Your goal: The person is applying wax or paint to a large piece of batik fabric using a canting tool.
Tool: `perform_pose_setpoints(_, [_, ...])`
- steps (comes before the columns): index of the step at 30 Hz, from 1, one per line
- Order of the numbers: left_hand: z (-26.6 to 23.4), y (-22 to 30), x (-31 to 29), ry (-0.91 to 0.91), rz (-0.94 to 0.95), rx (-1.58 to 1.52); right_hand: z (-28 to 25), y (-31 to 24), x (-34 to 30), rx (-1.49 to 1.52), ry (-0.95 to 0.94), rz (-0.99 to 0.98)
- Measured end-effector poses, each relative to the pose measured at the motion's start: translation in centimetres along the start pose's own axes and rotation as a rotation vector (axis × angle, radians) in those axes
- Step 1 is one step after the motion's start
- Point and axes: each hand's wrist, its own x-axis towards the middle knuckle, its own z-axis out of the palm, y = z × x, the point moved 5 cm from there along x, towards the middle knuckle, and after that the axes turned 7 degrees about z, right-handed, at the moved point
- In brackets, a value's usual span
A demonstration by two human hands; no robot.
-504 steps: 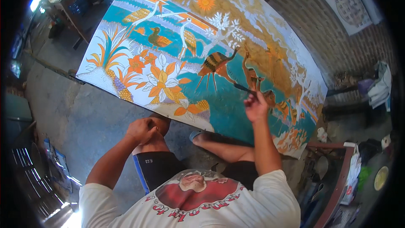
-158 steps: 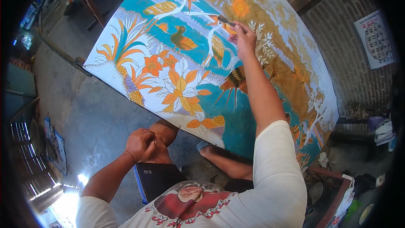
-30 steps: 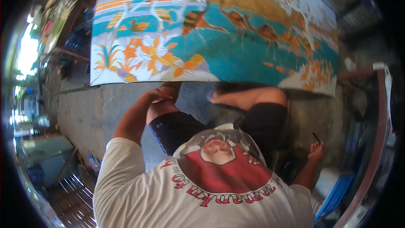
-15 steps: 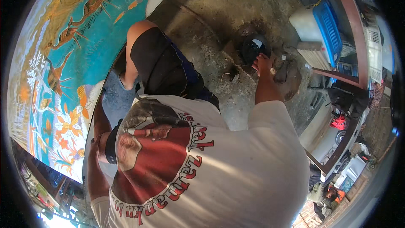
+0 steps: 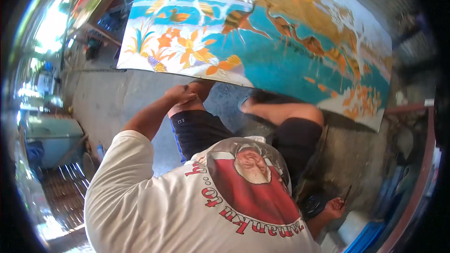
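My left hand [image 5: 182, 94] rests over my left knee, its fingers curled together against the leg. Low on the right, my right hand [image 5: 334, 207] pinches a thin dark stick, a paintbrush [image 5: 347, 193] by its look, pointing upward. Just left of that hand is a dark round bowl [image 5: 312, 204], partly hidden by my body. Beyond my knees a large painted panel [image 5: 276, 68] leans across the view. It shows brown and orange wading birds on teal water, with orange and white flowers along its lower left. Neither hand touches the panel.
At the lower right lie a white box with a blue lid [image 5: 361, 236] and a reddish-brown frame bar [image 5: 415, 192]. A pale green chest [image 5: 54, 140] and a slatted bamboo surface [image 5: 65, 192] stand at the left. Grey concrete floor [image 5: 101, 91] surrounds my legs.
My view has swung from the bowl side toward the panel, now in front of me. My right hand has come away from the bowl, brush raised. My left hand stays on the knee.
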Motion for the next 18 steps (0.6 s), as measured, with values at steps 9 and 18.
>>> perform_pose_setpoints(9, [-1.5, 1.1, -7.3, 0.301, 0.269, 0.018, 48.1, 15.6, 6.5, 0.011, -0.69, 0.26])
perform_pose_setpoints(18, [-1.3, -2.5, -5.7, 0.6, 0.22, -0.152, 78.5, 49.1, -1.0, -0.239, -0.896, 0.634])
